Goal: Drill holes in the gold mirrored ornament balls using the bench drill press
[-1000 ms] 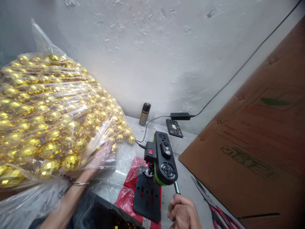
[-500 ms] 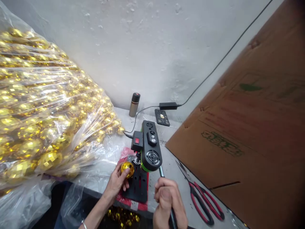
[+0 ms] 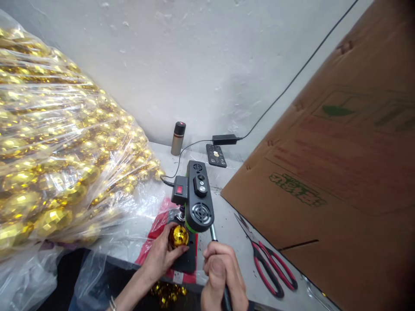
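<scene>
My left hand [image 3: 161, 254] grips a shiny gold faceted ball [image 3: 180, 236], its fingers and thumb curved around the sides. The ball is just above the black base plate [image 3: 187, 263] of a small bench drill press [image 3: 199, 196], close to the machine's head. A red switch [image 3: 179, 189] sits on the machine's side box. My right hand [image 3: 223, 274] is closed around the black grip of the press lever [image 3: 213, 233], whose metal rod runs up beside the head. The underside of the head, with any bit, is hidden from above.
A big clear bag of gold balls [image 3: 74, 168] fills the left. Red-handled scissors [image 3: 267, 263] lie at right beside a cardboard box [image 3: 308, 172]. Behind the machine are a phone [image 3: 216, 155], a power adapter [image 3: 225, 139] and a capped bottle [image 3: 178, 138]. More gold pieces [image 3: 168, 293] lie below the table edge.
My left hand has shifted the gold ball right, closer to the machine's head, and changed its hold so the thumb is at the near side. My right hand stays on the lever. The view shifted slightly.
</scene>
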